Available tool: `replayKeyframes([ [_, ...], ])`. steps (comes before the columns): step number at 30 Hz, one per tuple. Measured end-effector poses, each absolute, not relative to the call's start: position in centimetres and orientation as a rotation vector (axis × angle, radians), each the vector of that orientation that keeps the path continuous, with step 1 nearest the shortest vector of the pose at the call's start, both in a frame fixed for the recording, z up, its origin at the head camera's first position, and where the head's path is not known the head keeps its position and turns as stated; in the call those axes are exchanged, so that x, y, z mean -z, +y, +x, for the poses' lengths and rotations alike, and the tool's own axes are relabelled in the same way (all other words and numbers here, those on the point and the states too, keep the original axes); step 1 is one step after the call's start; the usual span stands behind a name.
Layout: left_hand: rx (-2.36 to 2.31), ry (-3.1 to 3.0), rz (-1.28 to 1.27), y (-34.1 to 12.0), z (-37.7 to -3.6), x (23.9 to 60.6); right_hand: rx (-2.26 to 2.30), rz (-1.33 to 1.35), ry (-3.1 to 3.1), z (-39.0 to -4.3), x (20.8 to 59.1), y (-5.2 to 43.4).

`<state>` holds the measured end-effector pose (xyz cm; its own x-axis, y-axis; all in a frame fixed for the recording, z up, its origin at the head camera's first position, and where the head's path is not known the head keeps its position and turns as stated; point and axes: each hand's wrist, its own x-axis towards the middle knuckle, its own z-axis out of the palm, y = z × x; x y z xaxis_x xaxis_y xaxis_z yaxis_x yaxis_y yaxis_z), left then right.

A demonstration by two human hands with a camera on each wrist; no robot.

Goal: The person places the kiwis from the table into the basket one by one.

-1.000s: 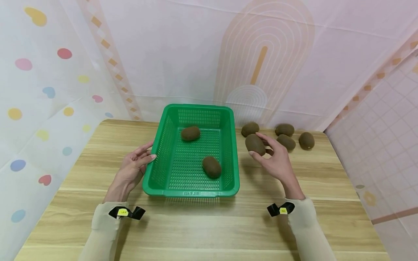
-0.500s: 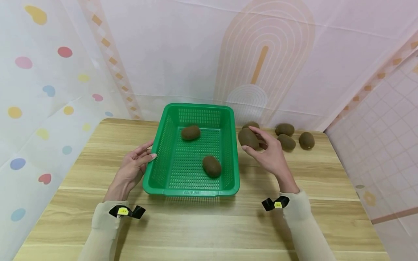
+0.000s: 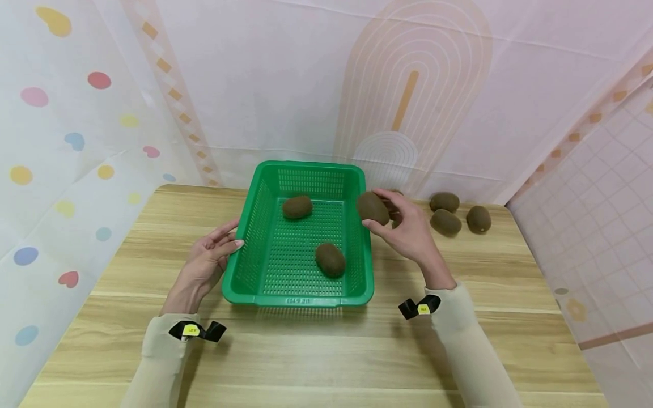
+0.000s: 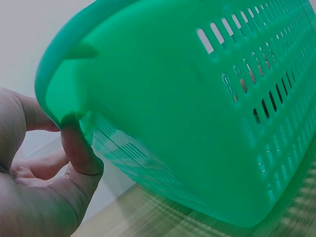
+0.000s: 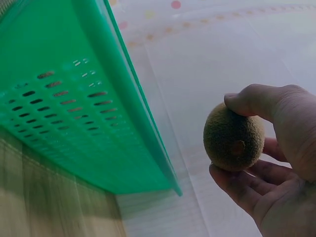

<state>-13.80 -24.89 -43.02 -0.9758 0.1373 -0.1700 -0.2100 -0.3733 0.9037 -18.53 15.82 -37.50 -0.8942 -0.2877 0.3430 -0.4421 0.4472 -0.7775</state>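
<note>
Wooden table (image 3: 459, 317), right hand (image 3: 408, 235) with kiwi (image 3: 372, 208) above basket (image 3: 265, 283) rim

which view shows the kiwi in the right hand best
The right wrist view: the kiwi fills the frame close up, pinched between thumb and fingers of the right hand. The head view shows it small; the left wrist view misses it.

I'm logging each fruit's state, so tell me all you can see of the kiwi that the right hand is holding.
The held kiwi is an oval fruit with fuzzy, matte brown skin and a small darker end spot visible in the right wrist view. It looks whole and unpeeled. The right hand pinches it between thumb and fingers, off the table, by the right rim of the green basket. Only the hand touches it.
</note>
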Motion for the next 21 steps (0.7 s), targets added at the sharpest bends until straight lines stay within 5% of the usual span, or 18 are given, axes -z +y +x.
replayKeyframes([
  [21,-2.434,1.63,-0.116,-24.8,-13.8,42.8,-1.433,0.768,-2.66,-19.7,37.5,12.9],
])
